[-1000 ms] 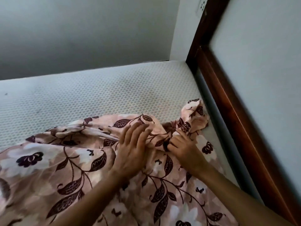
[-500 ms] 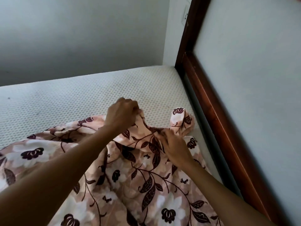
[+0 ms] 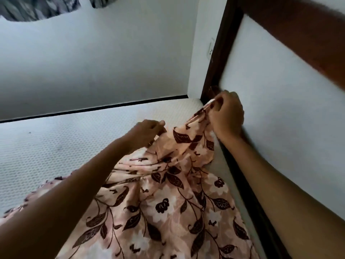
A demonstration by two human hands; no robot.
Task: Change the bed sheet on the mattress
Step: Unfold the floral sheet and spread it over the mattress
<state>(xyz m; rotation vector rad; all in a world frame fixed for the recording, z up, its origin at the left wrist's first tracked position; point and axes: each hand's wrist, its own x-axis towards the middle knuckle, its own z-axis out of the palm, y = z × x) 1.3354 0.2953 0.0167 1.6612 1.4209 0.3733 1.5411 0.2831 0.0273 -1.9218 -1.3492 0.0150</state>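
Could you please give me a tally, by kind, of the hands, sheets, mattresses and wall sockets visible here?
Hands: 2, the left hand and the right hand, both gripping the sheet.
Floral sheet: 1.
Bare white mattress: 1.
Wall socket: 1.
Total: 5.

Home bedroom, bare mattress (image 3: pixel 65 146), wooden headboard (image 3: pixel 298 34)

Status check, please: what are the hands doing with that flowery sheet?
Left hand and right hand both pinching floral sheet. Right stretches corner toward mattress corner by wooden frame. Nothing blocking.
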